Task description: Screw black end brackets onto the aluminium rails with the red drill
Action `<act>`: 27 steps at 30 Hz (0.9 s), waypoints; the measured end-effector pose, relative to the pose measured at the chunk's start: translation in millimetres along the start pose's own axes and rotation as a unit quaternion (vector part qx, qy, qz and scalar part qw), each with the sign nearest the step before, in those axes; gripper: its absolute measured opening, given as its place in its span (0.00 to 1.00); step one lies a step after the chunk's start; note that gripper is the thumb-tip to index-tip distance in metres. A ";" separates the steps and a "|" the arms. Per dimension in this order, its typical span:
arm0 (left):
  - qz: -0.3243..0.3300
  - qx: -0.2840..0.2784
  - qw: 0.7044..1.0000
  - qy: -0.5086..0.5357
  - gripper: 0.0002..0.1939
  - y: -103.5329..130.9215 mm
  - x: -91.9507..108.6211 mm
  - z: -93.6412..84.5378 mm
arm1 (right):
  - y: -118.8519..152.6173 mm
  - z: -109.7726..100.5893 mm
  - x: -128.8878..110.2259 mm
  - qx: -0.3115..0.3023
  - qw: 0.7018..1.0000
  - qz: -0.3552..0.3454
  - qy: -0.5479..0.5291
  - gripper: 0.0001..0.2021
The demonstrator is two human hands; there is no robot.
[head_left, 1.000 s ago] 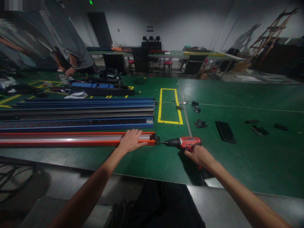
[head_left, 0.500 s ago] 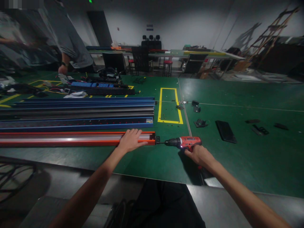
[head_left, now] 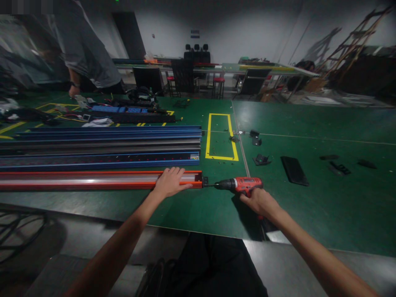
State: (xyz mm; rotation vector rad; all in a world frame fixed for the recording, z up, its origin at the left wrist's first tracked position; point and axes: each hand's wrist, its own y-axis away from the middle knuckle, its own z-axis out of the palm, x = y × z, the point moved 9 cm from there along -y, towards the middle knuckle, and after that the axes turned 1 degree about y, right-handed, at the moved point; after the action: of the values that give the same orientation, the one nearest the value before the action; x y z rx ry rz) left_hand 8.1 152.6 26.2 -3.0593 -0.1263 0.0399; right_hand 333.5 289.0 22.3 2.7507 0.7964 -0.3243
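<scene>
A long orange metal rail with a silvery channel lies along the near side of the table. My left hand grips it near its right end, fingers over the far edge and thumb on the near side. A small black end piece sits at that end. My right hand is wrapped around the handle of a red and black cordless drill. The drill lies level, its thin bit pointing left, with the tip at the black end piece. Whether a screw is under the tip, I cannot tell.
Several blue and black rails lie parallel beyond the orange one. A black phone-like slab and small black brackets lie to the right. Wiring and blue modules are at the back left, near a co-worker.
The small light under the drill's front, lit before, no longer shows. The co-worker's hand has shifted slightly left. My hands and the rail stay in place.
</scene>
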 end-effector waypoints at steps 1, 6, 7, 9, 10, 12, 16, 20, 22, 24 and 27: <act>0.001 0.000 1.000 -0.002 0.42 -0.1 0.0 0.2 | 0.7 -0.9 -1.6 -0.005 1.000 -0.004 0.000 0.18; -0.002 0.002 1.000 0.002 0.41 -0.4 -0.6 -0.8 | 2.6 -2.0 -4.4 -0.029 0.999 0.006 0.011 0.18; -0.002 -0.001 1.000 0.001 0.41 -0.4 -0.3 -1.1 | 2.5 -1.4 -4.0 -0.033 0.999 0.012 0.014 0.19; -0.002 -0.007 1.000 0.000 0.42 -0.4 0.8 -2.2 | 2.3 0.3 -3.0 -0.038 0.999 0.021 0.017 0.20; -0.002 -0.008 1.000 0.001 0.42 -0.4 1.3 -3.1 | 2.1 1.1 -2.3 -0.040 0.999 0.026 0.017 0.20; -0.002 -0.009 1.000 0.008 0.42 -0.4 2.1 -4.9 | 1.9 1.6 -1.2 -0.039 0.999 0.032 0.018 0.20; -0.001 -0.012 1.000 0.014 0.42 -0.2 2.5 -5.8 | 1.8 0.9 -0.8 -0.033 0.999 0.032 0.020 0.20; 0.006 -0.009 1.000 0.011 0.43 -0.2 1.6 -3.7 | 1.6 2.0 -0.7 -0.039 0.999 0.027 0.018 0.20; 0.006 -0.005 1.000 0.018 0.44 -0.6 0.2 -2.2 | 0.7 2.7 0.5 -0.034 0.999 0.020 0.020 0.20; 0.007 -0.001 1.000 0.028 0.44 -1.2 -1.1 -0.6 | -0.8 3.7 2.5 -0.024 0.999 0.011 0.025 0.21; 0.007 0.005 0.999 0.039 0.44 -1.7 -2.5 0.7 | -2.8 7.3 4.8 -0.018 0.999 -0.006 0.034 0.23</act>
State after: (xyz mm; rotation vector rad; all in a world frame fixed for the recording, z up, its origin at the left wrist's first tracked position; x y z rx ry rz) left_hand 5.4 154.1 25.8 -3.0471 -0.0999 -0.0775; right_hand 334.9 291.4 13.5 2.7374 0.8275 -0.2183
